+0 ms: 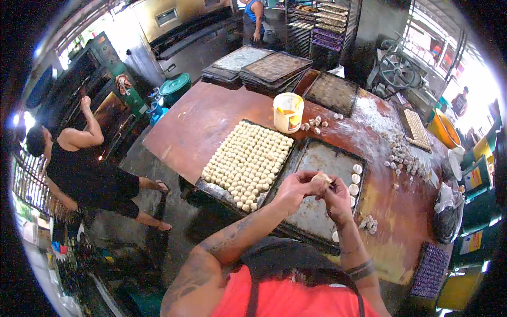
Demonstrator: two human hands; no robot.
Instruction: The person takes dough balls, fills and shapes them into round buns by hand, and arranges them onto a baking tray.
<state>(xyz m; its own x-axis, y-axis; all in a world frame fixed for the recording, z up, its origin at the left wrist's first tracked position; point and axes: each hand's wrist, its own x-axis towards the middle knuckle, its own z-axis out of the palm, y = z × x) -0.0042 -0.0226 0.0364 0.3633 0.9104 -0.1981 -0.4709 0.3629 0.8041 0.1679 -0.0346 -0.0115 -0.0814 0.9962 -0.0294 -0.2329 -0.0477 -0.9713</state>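
My left hand and my right hand meet above a dark metal tray, fingers closed on a small piece of dough. A dark filling seems to show at its right side. Several round dough pieces stand in a column along that tray's right edge. Left of it, another tray is filled with rows of small dough balls. A white bucket with something orange inside stands behind the trays.
Loose dough pieces lie on the floured table at right. Stacked trays stand at the back, a tray of purple pieces at lower right. One person is at an oven on the left, another at the back.
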